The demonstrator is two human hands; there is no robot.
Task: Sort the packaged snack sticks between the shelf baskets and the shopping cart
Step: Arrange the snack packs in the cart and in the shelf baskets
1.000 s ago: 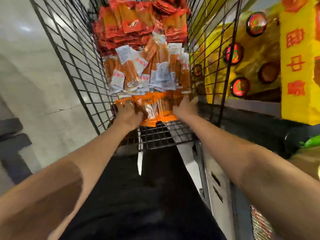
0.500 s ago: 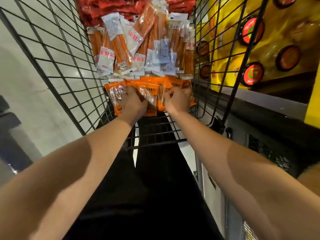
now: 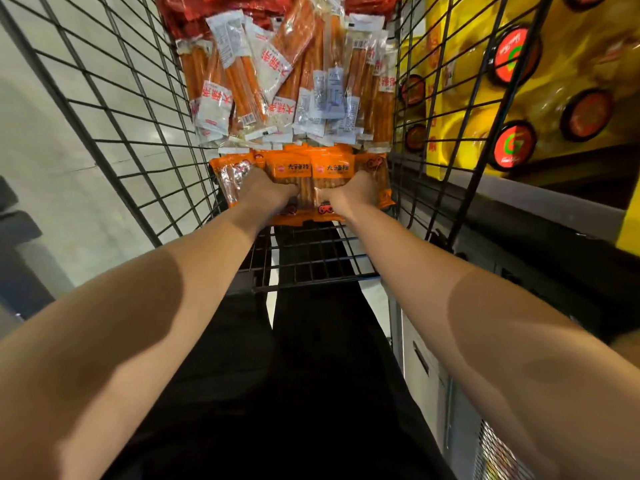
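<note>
Both hands, left hand (image 3: pixel 268 188) and right hand (image 3: pixel 356 192), grip orange packs (image 3: pixel 311 168) at the cart's (image 3: pixel 138 98) near end, probably gathering a bundle.

A shop aisle: a black wire shopping cart (image 3: pixel 114 109) holds heaps of packaged snack sticks (image 3: pixel 277 81), and on the right a shelf (image 3: pixel 540 199) carries large yellow bags (image 3: pixel 568 74) bearing round red logos.
</note>
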